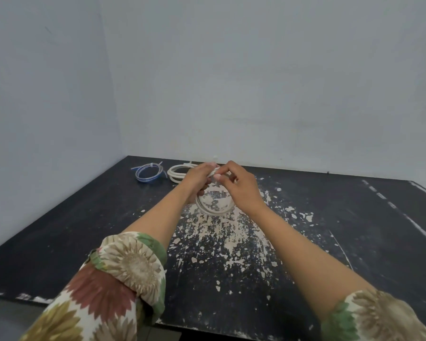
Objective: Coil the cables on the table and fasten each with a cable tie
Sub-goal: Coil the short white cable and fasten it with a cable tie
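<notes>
Cream round-section cable coil (pixel 213 210) hangs upright, its ring facing the camera. Left hand (pixel 198 177) and right hand (pixel 240 187) pinch its top together above the worn black tabletop (pixel 84 230).

Bare forearms, rolled floral sleeves (pixel 123 274), sunflower print

A black table (pixel 59 230) stands in the corner, pushed against two pale grey-blue walls (pixel 256 82). Its top is worn, with many light patches (pixel 219 232) where paint is gone (mostly in the middle). Light is soft and even.
</notes>
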`<control>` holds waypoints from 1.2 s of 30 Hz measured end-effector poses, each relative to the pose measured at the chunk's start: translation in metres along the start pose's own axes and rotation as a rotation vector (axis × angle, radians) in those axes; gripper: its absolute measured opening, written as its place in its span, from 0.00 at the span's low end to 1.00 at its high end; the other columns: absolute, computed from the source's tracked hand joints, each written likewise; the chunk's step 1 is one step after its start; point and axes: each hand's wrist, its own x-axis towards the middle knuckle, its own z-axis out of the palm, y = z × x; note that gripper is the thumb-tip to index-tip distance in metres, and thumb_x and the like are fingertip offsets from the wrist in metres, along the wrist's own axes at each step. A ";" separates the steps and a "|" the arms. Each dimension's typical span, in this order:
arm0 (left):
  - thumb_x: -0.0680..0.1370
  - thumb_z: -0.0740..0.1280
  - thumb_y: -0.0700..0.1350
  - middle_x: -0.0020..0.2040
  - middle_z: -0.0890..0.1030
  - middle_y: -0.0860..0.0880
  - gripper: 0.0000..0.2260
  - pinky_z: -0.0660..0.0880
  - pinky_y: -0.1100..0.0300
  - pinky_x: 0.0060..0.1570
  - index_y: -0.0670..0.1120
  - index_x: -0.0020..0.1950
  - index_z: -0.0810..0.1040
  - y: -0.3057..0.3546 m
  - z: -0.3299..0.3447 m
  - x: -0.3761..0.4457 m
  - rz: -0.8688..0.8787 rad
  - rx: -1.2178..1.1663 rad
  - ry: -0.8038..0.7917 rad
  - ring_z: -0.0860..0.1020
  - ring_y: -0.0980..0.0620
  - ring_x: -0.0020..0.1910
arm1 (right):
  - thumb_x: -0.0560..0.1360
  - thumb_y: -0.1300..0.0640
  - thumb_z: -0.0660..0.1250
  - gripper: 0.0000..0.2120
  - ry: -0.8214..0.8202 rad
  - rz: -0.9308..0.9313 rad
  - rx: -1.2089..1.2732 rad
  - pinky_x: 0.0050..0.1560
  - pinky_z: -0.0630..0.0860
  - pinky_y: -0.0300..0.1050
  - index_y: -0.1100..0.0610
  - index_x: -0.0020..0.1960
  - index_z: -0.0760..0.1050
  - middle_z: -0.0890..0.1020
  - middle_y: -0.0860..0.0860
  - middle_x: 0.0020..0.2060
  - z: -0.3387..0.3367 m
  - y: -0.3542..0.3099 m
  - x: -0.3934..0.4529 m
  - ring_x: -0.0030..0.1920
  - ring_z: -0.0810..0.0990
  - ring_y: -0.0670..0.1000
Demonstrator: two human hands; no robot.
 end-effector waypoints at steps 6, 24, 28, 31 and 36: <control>0.80 0.61 0.51 0.26 0.68 0.54 0.09 0.57 0.67 0.20 0.51 0.49 0.80 -0.002 0.026 0.005 0.057 0.019 0.015 0.61 0.58 0.21 | 0.77 0.55 0.66 0.04 0.057 0.268 0.326 0.40 0.74 0.31 0.54 0.43 0.74 0.82 0.50 0.39 -0.026 0.002 0.007 0.41 0.79 0.46; 0.78 0.65 0.50 0.19 0.69 0.59 0.05 0.57 0.67 0.19 0.52 0.50 0.80 0.000 0.062 0.007 0.160 -0.030 -0.031 0.60 0.59 0.18 | 0.75 0.63 0.64 0.12 -0.028 0.750 0.444 0.16 0.63 0.30 0.60 0.33 0.77 0.77 0.47 0.18 -0.067 0.001 0.024 0.16 0.70 0.41; 0.78 0.66 0.51 0.21 0.70 0.59 0.04 0.57 0.67 0.20 0.56 0.46 0.80 0.000 0.063 0.007 0.188 -0.007 -0.075 0.60 0.58 0.19 | 0.74 0.64 0.65 0.11 -0.009 0.744 0.469 0.23 0.70 0.32 0.60 0.34 0.78 0.79 0.50 0.23 -0.066 0.005 0.026 0.23 0.75 0.46; 0.77 0.66 0.51 0.26 0.72 0.56 0.05 0.58 0.65 0.21 0.54 0.46 0.81 0.002 0.065 0.007 0.214 0.022 -0.096 0.60 0.57 0.21 | 0.74 0.65 0.65 0.07 0.049 0.735 0.400 0.41 0.76 0.48 0.68 0.42 0.79 0.78 0.59 0.33 -0.063 0.009 0.028 0.33 0.76 0.55; 0.78 0.66 0.52 0.24 0.72 0.58 0.06 0.57 0.65 0.21 0.52 0.48 0.81 0.004 0.068 0.006 0.220 0.024 -0.119 0.60 0.56 0.22 | 0.76 0.66 0.63 0.09 0.052 0.704 0.372 0.40 0.80 0.46 0.67 0.41 0.79 0.81 0.56 0.34 -0.067 0.013 0.032 0.35 0.78 0.52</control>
